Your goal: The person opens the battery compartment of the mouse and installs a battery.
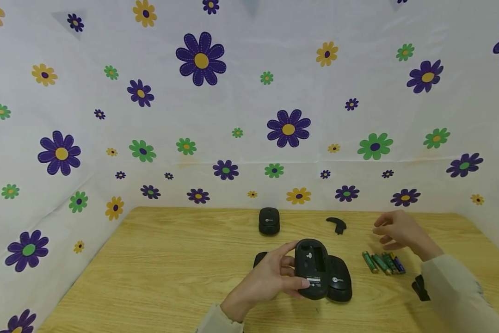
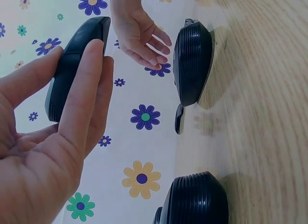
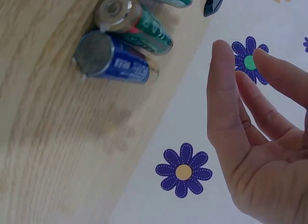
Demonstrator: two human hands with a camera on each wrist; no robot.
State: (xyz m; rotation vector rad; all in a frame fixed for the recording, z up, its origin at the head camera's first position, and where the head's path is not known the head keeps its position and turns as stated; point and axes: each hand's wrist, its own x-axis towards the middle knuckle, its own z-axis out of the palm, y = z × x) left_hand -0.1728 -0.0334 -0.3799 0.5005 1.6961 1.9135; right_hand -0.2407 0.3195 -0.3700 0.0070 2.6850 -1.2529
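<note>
My left hand (image 1: pixel 267 277) grips a black computer mouse (image 1: pixel 305 266) above the table, its underside facing up. A dark open battery slot and a small label show on that underside. In the left wrist view, the thumb and fingers hold the mouse (image 2: pixel 72 65) by its edges. My right hand (image 1: pixel 401 231) hovers over the table at the right, fingers loosely bent and holding nothing. Just below it lie several AA-looking batteries (image 1: pixel 382 263), green ones and a blue one (image 3: pixel 115 60). The right wrist view shows the hand (image 3: pixel 260 132) apart from them.
Another black mouse (image 1: pixel 339 280) lies right of the held one, and one (image 1: pixel 269 221) stands farther back. A third mouse-like black shape (image 1: pixel 259 259) is partly hidden by my left hand. A curved black cover (image 1: pixel 338 225) lies behind; a black piece (image 1: pixel 420 288) sits by my right sleeve.
</note>
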